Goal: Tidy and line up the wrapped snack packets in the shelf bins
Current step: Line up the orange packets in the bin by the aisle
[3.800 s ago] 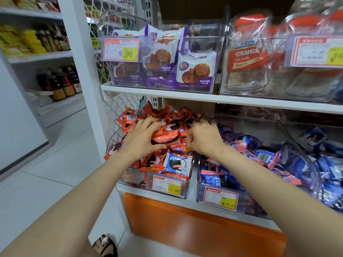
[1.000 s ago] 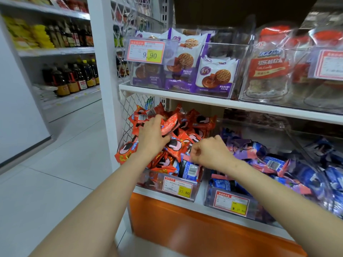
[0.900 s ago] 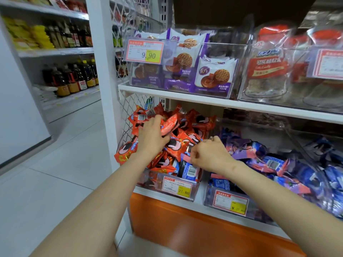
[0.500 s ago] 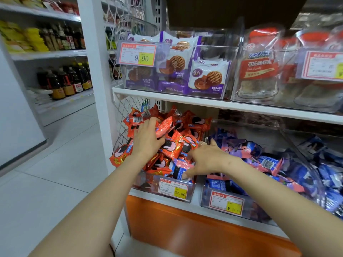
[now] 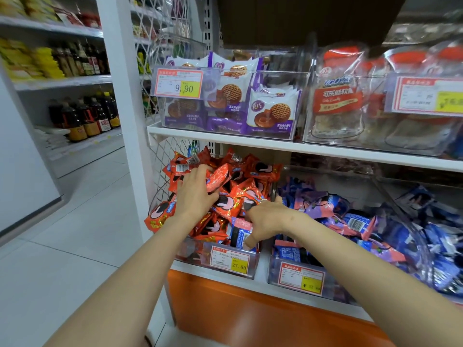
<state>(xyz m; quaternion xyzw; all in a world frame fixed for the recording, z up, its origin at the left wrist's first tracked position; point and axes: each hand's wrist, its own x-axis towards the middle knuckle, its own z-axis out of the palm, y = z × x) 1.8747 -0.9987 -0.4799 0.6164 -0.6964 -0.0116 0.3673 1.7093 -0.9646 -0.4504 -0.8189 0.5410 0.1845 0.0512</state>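
Note:
A clear bin on the lower shelf is heaped with red wrapped snack packets. My left hand lies spread on top of the heap, and one red packet sits between its thumb and forefinger. A blue packet stands among the red ones at the bin's front. My right hand holds that blue packet, fingers over its top and thumb down its right edge. The neighbouring bin to the right holds blue and purple packets.
One red packet hangs over the left bin's side by the wire mesh panel. The white shelf above carries bins of purple biscuit packs and red-labelled bags. An aisle with bottles lies to the left.
My right hand has dropped from the middle of the heap to the blue packet at the bin's front and stretched its thumb down. My left hand stays on the red heap.

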